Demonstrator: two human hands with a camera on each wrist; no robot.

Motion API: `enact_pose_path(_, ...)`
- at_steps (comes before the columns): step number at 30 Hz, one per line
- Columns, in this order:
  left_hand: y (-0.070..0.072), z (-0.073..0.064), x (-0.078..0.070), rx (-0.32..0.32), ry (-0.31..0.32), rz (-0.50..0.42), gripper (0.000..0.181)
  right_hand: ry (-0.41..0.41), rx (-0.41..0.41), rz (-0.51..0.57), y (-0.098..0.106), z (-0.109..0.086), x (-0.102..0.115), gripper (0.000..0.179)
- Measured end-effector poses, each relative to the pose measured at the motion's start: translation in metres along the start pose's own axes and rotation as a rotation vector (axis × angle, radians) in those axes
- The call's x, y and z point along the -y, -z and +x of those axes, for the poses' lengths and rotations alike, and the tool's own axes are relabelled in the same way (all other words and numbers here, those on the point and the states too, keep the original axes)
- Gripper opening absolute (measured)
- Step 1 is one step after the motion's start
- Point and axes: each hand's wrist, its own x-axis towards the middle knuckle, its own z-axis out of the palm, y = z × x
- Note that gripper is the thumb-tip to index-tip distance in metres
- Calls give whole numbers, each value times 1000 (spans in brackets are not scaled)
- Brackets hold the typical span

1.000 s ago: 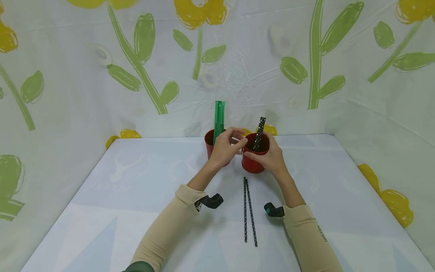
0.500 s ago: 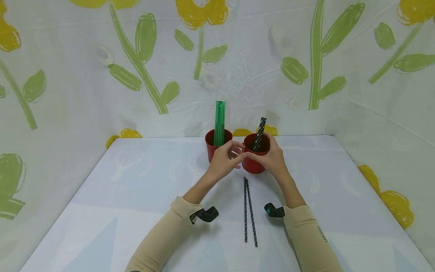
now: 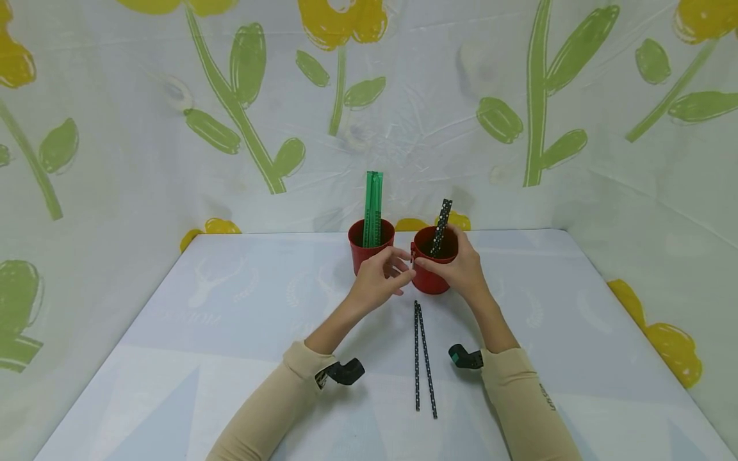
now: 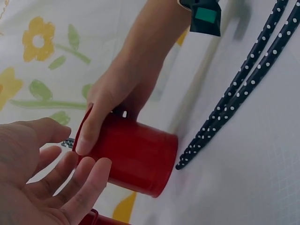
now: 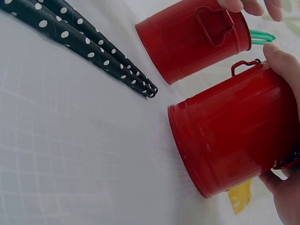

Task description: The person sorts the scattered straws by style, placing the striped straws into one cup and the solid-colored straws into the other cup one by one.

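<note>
At the back of the table stand two small red metal buckets. My right hand [image 3: 463, 267] grips the right bucket [image 5: 234, 131] by its rim, thumb on the near side. Black straws with white dots [image 3: 441, 227] lean upright in that bucket. My left hand [image 3: 377, 278] hovers in front of the gap between the buckets, fingers loosely bent and holding nothing. Behind it is the left bucket [image 3: 359, 253], which carries several green paper-wrapped sticks [image 3: 373, 205]. Two more dotted straws [image 4: 234, 93] lie side by side on the table, their far ends near the right bucket's base.
The white table [image 3: 230, 384] has a pale blue print. A white curtain with yellow flowers and green leaves [image 3: 415, 96] rises right behind the buckets and along both sides. Each wrist carries a small black camera [image 3: 346, 371].
My left hand has drawn back from between the buckets, down and slightly left toward me, leaving more of the left bucket visible. My right hand keeps its grip on the right bucket.
</note>
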Motion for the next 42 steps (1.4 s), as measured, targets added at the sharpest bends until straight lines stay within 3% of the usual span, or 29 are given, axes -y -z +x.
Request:
enact_pose_path(12,1,-10,4,42,-15,69,35,-13,4,0,-1,0,-1,92)
enact_pose_path(25,-2,-20,7,129,40,122,43,-16,8,10,0,0,0,92)
enact_pose_path(42,-16,-26,4,289,154,335,59,-8,6,8,0,0,-1,91)
